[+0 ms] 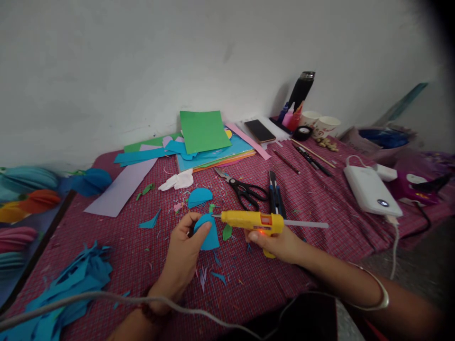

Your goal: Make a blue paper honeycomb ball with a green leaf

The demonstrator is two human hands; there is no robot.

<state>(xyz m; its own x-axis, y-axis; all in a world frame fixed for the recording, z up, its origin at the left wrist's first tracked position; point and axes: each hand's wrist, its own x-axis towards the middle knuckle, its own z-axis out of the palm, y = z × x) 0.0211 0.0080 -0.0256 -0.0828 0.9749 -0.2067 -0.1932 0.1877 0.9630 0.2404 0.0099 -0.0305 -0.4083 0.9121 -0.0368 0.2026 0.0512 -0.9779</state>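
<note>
My left hand [183, 248] pinches a blue paper piece [209, 236] between thumb and fingers, low over the table's middle. Wrapped round the handle of a yellow glue gun [249, 220] is my right hand [273, 244]. The gun's nozzle points left and meets the top edge of the blue piece, or is very close to it. A white glue stick [309, 224] sticks out of the gun's rear, and a small red light glows on its body. Just beyond the held piece lies another blue rounded paper piece [199, 197]. A green paper leaf [227, 232] rests beneath the gun.
Black scissors [245, 189] and a cutter [275, 194] lie beyond the gun. Coloured paper sheets [204, 130] are stacked near the wall. Blue scraps [78, 284] pile up at the left. A cable [135, 299] crosses the front; a white power bank [373, 192] sits at the right.
</note>
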